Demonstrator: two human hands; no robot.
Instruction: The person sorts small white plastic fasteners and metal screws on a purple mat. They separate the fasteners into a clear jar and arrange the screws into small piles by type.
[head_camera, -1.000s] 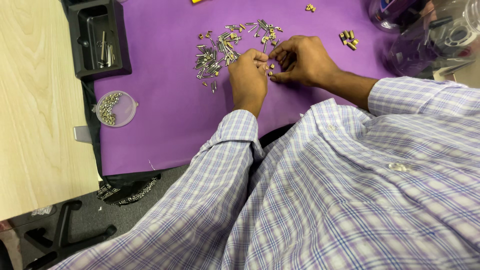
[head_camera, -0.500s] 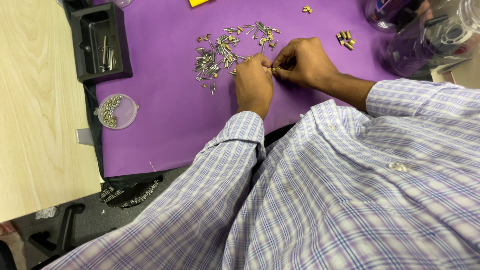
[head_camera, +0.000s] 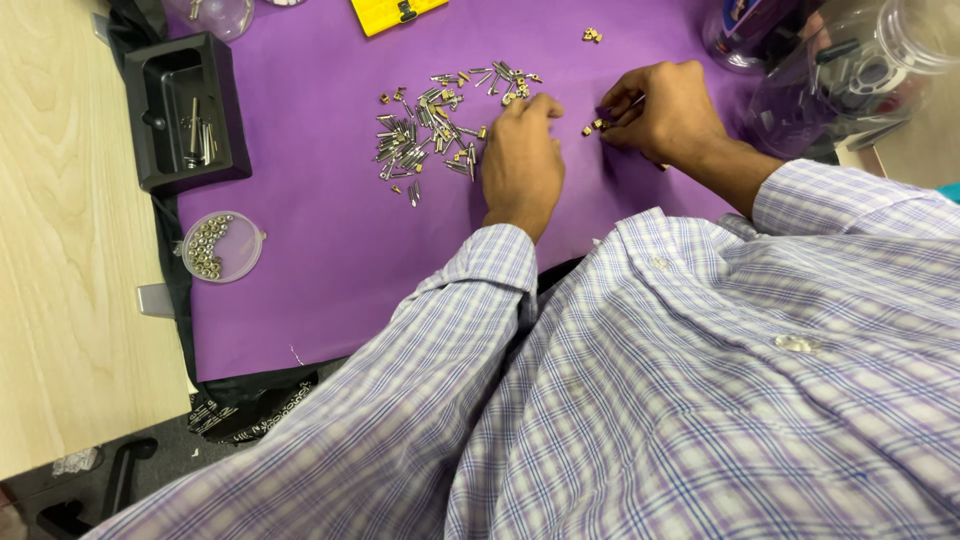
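At the far left, the pale wooden desk (head_camera: 50, 250) carries a purple paper sheet (head_camera: 320, 250). On the sheet's left edge stands one black plastic tray (head_camera: 185, 110) with a few metal pins lying in its compartment. Just below it sits one small round clear dish (head_camera: 222, 246) filled with silver nuts.

Further right, a loose heap of small silver and brass screws and spacers (head_camera: 435, 135) lies scattered on the purple sheet, too many and too small to count. Above it, at the top edge, lies one yellow flat object (head_camera: 398, 12), partly cut off.

The left hand (head_camera: 522, 160) lies palm down at the right edge of the heap, its wrist coming out of a checked shirt cuff, its fingertips curled down onto the nearest pieces; whether its grip pinches one cannot be told. Just beside it lies a small cluster of brass pieces (head_camera: 593, 127) on the sheet. The right hand (head_camera: 665, 110) is bent over that cluster, its fingers curled and its thumb and forefinger drawn together right at the pieces.

One more tiny brass cluster (head_camera: 592, 35) lies apart near the top. At the far right stand two clear plastic jars (head_camera: 850, 70), on their sides or tilted, close behind the right hand.
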